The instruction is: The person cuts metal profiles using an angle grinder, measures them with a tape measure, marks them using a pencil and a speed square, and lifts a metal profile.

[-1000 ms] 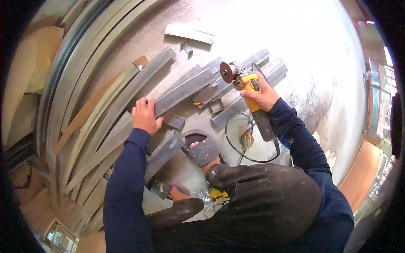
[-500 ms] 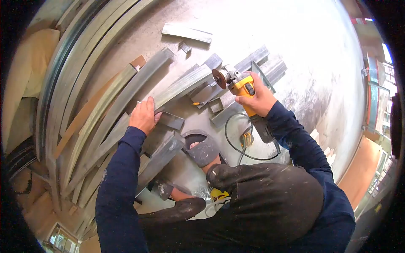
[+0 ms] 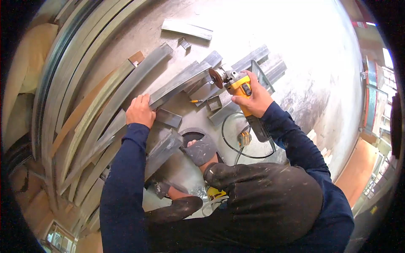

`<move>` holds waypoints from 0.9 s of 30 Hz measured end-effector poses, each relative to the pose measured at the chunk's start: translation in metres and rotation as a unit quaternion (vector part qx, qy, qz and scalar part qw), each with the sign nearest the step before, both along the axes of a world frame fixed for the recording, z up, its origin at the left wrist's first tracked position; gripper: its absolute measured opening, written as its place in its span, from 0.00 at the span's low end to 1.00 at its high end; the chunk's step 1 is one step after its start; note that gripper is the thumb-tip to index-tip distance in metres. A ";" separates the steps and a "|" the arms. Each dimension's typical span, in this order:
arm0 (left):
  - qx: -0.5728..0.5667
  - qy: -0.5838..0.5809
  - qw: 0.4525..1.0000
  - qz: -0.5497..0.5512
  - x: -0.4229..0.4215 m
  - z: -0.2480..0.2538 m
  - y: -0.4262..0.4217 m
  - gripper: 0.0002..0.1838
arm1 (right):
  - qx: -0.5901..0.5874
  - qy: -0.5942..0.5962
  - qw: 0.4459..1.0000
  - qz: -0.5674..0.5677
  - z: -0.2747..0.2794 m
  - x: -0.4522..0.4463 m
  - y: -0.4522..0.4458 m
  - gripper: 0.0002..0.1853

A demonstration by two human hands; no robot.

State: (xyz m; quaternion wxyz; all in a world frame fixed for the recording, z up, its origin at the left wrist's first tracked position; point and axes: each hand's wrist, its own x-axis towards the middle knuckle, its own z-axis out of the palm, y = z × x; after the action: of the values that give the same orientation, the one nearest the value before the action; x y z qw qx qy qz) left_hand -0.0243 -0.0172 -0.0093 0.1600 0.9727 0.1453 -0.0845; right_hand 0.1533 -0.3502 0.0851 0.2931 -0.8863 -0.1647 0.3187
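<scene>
My right hand (image 3: 258,97) is wrapped round the yellow and black body of an angle grinder (image 3: 241,84). The grinder's brown disc (image 3: 217,78) faces left, close to the far end of a long grey metal profile (image 3: 179,86); whether they touch I cannot tell. My left hand (image 3: 140,111) is closed over that profile nearer its middle, knuckles up, the thumb mostly hidden. Just right of my left hand lies a short metal offcut (image 3: 168,118). Beyond it are a small square metal piece (image 3: 214,103) and a small yellow-orange tool (image 3: 195,101).
Long metal lengths (image 3: 112,97) lie in rows at the left. More cut pieces (image 3: 187,29) are on the floor ahead. A black cable (image 3: 230,141) loops below the grinder, near a yellow and black object (image 3: 244,138). My sandalled foot (image 3: 200,147) is close to the metal.
The metal profile has rolled, showing a different side. My left hand has turned over it, and the small white thing near its fingers is out of sight. The grinder has shifted slightly left.
</scene>
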 end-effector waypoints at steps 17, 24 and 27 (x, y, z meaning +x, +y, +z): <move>0.040 -0.031 0.999 -0.005 0.000 -0.006 -0.002 0.28 | -0.008 -0.020 1.000 0.022 -0.011 0.002 0.004 0.48; 0.043 -0.031 0.999 -0.005 0.001 -0.005 -0.002 0.26 | 0.006 -0.016 1.000 0.020 -0.011 0.002 0.004 0.49; 0.005 -0.009 1.000 0.007 0.002 -0.001 -0.002 0.25 | 0.002 -0.018 1.000 0.020 -0.013 0.002 0.003 0.49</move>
State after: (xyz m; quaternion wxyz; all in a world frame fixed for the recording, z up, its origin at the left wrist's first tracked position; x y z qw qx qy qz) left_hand -0.0221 -0.0194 -0.0107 0.1567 0.9731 0.1516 -0.0737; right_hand 0.1550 -0.3472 0.0720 0.2857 -0.8877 -0.1887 0.3078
